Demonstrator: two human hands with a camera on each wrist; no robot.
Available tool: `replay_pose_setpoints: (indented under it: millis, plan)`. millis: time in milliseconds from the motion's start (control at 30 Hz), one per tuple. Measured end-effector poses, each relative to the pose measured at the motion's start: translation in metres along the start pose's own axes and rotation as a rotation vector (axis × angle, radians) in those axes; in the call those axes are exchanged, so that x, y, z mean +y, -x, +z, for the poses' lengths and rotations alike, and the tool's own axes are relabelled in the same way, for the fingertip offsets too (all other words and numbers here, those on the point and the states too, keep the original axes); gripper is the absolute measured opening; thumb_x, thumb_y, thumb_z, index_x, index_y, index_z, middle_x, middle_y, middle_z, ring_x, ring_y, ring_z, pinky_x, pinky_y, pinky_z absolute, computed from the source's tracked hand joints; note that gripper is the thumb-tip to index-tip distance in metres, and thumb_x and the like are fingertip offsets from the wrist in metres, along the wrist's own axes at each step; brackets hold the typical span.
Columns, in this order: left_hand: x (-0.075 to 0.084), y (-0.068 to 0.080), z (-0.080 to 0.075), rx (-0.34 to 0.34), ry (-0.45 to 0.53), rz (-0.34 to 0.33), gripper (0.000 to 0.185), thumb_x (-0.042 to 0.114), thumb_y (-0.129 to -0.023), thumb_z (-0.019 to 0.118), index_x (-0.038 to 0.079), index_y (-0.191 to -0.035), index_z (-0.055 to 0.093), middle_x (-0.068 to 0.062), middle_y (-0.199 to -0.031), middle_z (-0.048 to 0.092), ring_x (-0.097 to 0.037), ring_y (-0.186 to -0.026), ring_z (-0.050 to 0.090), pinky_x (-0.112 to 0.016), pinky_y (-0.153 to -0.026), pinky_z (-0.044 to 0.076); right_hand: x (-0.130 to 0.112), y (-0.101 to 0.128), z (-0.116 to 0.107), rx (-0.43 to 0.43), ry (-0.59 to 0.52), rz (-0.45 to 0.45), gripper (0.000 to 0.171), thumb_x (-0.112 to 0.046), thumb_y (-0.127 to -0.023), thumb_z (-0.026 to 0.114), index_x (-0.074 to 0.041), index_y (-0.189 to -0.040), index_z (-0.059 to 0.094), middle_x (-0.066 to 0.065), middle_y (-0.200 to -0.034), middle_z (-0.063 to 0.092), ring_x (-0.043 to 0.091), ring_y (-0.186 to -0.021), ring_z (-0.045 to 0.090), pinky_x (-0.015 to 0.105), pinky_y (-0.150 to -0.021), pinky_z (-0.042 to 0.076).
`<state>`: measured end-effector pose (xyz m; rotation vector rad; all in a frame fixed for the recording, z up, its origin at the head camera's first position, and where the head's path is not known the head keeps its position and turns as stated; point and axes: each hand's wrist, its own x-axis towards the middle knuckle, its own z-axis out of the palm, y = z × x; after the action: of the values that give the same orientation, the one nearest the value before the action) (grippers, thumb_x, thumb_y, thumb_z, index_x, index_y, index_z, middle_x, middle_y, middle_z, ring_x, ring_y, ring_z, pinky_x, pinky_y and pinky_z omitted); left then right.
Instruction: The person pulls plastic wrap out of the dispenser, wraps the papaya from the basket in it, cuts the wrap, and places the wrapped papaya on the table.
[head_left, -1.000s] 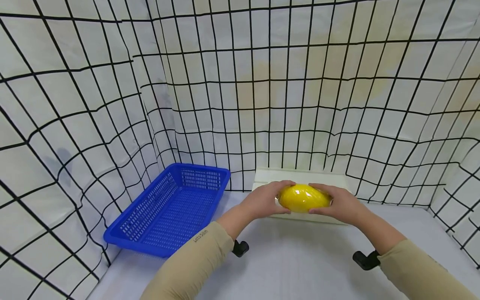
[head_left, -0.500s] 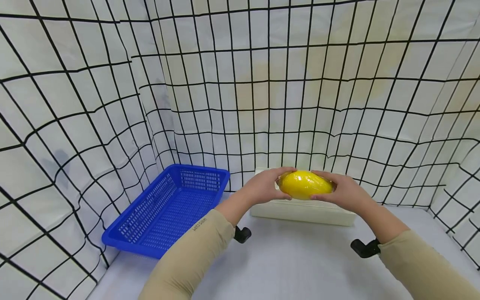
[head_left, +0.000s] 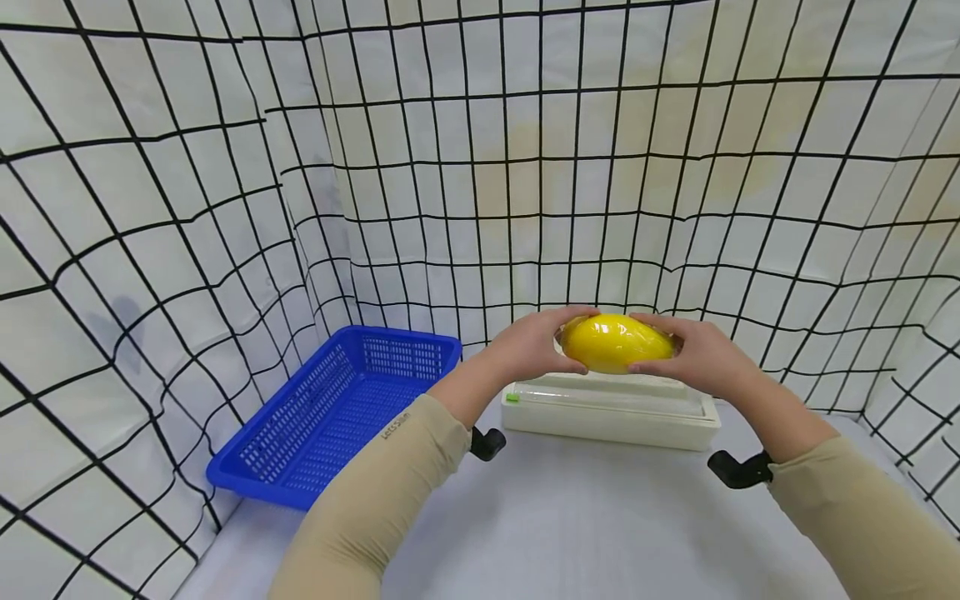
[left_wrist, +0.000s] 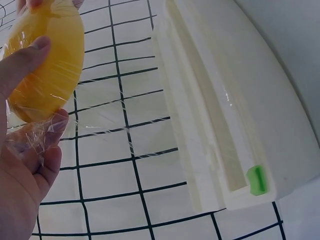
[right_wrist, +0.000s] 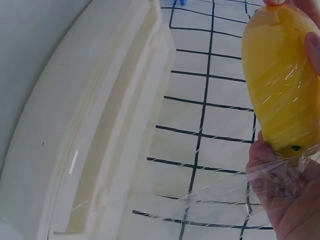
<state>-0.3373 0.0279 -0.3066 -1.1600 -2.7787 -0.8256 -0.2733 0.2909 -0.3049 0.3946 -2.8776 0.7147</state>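
Closest to the camera you've got two tan sleeves (head_left: 375,487), each with a black bracket (head_left: 487,444) poking out by the wrist, over a plain white tabletop (head_left: 600,533) with soft grey shadows on it. Then the left hand (head_left: 531,346) and right hand (head_left: 705,354), fingers bent and spread about as wide as the yellow mango (head_left: 617,346) they're gripping, one on each end. It's up off the table, covered in clear cling film (left_wrist: 100,122) that bunches at the fingers. Just past it sits a long off-white film dispenser (head_left: 611,421) with a little green tab (head_left: 512,397) on its left end. Over left there's a blue plastic basket (head_left: 352,433), slotted sides, near the corner. Behind everything, whitish walls (head_left: 558,192) with wavy black gridlines and faint yellowish patches.
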Motion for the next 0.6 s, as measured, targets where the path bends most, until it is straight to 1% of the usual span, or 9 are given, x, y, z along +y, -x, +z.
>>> replay_pose_setpoints:
  millis: [167, 333, 467, 533, 600]
  plan:
    - [0.005, -0.002, -0.008, 0.005, -0.003, 0.004, 0.081, 0.041, -0.080, 0.083, 0.046, -0.148, 0.039, 0.011, -0.140, 0.054, -0.015, -0.111, 0.058, -0.040, -0.093, 0.051, -0.006, -0.001, -0.010, -0.006, 0.007, 0.020, 0.095, -0.075, -0.072, 0.069, -0.024, -0.149, 0.047, 0.011, -0.113, 0.064, 0.026, -0.092, 0.055, 0.038, -0.078, 0.050]
    - [0.011, 0.003, -0.013, -0.006, 0.003, -0.010, 0.080, 0.043, -0.080, 0.082, 0.048, -0.147, 0.038, 0.010, -0.139, 0.055, -0.016, -0.111, 0.058, -0.041, -0.091, 0.052, -0.010, 0.004, -0.015, -0.015, -0.005, 0.025, 0.094, -0.075, -0.072, 0.069, -0.024, -0.148, 0.048, 0.010, -0.114, 0.064, 0.025, -0.093, 0.056, 0.038, -0.078, 0.051]
    - [0.015, 0.014, -0.012, -0.021, 0.012, -0.016, 0.083, 0.045, -0.079, 0.082, 0.047, -0.148, 0.037, 0.005, -0.134, 0.058, -0.017, -0.106, 0.061, -0.038, -0.086, 0.053, -0.012, 0.011, -0.012, -0.035, -0.014, 0.007, 0.088, -0.071, -0.075, 0.071, -0.023, -0.146, 0.050, 0.008, -0.113, 0.065, 0.023, -0.092, 0.057, 0.036, -0.077, 0.051]
    - [0.015, 0.021, -0.008, -0.033, 0.026, -0.023, 0.085, 0.047, -0.078, 0.083, 0.047, -0.148, 0.035, 0.003, -0.130, 0.059, -0.016, -0.102, 0.061, -0.035, -0.083, 0.054, -0.012, 0.015, -0.008, -0.056, -0.030, 0.001, 0.085, -0.067, -0.077, 0.072, -0.021, -0.146, 0.051, 0.007, -0.111, 0.066, 0.022, -0.091, 0.057, 0.035, -0.076, 0.051]
    - [0.014, 0.029, -0.003, -0.049, 0.061, -0.041, 0.087, 0.049, -0.076, 0.083, 0.047, -0.148, 0.034, 0.001, -0.130, 0.059, -0.016, -0.099, 0.062, -0.034, -0.080, 0.054, -0.011, 0.020, -0.001, -0.078, -0.045, -0.003, 0.083, -0.065, -0.079, 0.072, -0.019, -0.145, 0.052, 0.005, -0.108, 0.065, 0.021, -0.089, 0.056, 0.033, -0.075, 0.050]
